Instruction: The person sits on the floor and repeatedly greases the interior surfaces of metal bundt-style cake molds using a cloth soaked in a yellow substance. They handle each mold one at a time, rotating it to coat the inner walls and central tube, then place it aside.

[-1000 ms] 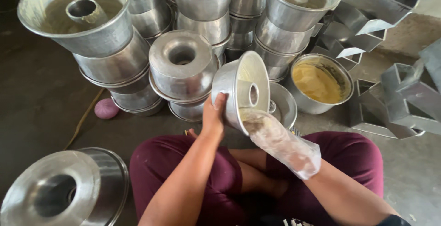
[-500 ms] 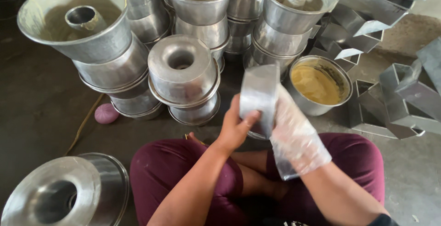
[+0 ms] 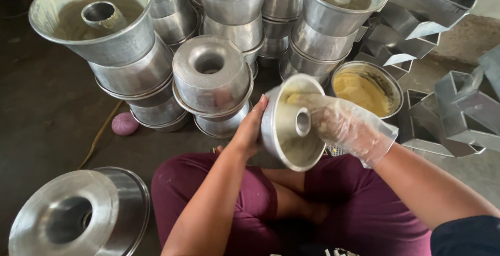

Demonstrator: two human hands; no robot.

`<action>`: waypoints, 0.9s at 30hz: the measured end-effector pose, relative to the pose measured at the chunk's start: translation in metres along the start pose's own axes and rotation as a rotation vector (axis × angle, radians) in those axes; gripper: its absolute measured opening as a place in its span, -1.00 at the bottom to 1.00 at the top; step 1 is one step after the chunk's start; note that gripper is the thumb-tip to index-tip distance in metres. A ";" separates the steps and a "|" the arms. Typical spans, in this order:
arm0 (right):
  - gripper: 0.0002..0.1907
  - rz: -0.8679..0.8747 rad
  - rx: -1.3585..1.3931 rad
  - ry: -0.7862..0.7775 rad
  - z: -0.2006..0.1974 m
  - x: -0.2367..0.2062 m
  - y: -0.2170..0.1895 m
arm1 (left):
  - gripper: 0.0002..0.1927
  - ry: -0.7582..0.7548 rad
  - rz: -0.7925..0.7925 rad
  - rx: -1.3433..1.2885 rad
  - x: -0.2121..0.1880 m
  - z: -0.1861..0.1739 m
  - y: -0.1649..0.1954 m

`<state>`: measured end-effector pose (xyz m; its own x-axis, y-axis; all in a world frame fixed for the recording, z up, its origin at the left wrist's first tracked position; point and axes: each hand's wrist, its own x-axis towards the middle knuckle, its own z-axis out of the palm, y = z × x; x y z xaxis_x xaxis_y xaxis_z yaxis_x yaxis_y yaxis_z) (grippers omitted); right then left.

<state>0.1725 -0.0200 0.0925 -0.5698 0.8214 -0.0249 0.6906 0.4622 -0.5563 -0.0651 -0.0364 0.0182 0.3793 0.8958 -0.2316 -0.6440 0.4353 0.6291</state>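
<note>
1. The left hand [image 3: 249, 131] grips the outer wall of a round metal tube pan [image 3: 291, 126], fingers clasped over its rim, holding it tipped on its side above the lap so the open mouth faces the other hand.
2. The right hand [image 3: 333, 120], inside a clear plastic glove [image 3: 359, 133], rests with spread fingers on the pan's inner wall near the centre tube; it presses flat and grasps nothing. The tilt seems chosen to let the glove reach every inner face.
3. A metal bowl of yellow grease [image 3: 364, 92] stands on the floor just beside the right hand, within easy reach for dipping.
4. Stacks of pans [image 3: 229, 16] stand behind, some mouth up with smeared insides, 1 upturned pan [image 3: 211, 73] mouth down on its stack.
5. Another upturned pan [image 3: 73, 217] lies at the lower left, near the left knee, and angular metal moulds [image 3: 458, 110] sit at the right.
6. A small pink ball [image 3: 125, 123] lies on the floor by the left stack.
</note>
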 end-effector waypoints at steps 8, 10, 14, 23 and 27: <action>-0.64 -0.091 0.162 -0.085 -0.001 -0.007 -0.010 | -0.38 -0.068 0.019 0.127 -0.009 -0.003 -0.004; -0.65 -0.081 0.237 -0.014 0.000 -0.006 -0.015 | -0.37 -0.103 0.119 0.116 -0.003 -0.007 -0.009; -0.65 -0.112 0.529 0.060 0.015 -0.012 -0.024 | -0.36 -0.076 0.216 0.071 0.003 -0.021 -0.015; -0.67 -0.089 0.949 -0.120 0.046 -0.047 -0.058 | -0.28 -0.002 0.475 0.092 0.015 -0.032 -0.031; -0.68 -0.129 0.962 -0.034 0.020 -0.052 -0.055 | -0.28 -0.003 0.419 0.129 0.014 -0.024 -0.036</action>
<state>0.1549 -0.0945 0.1080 -0.6386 0.7664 0.0688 -0.0293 0.0651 -0.9974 -0.0523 -0.0373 -0.0255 0.1052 0.9923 0.0654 -0.6547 0.0196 0.7556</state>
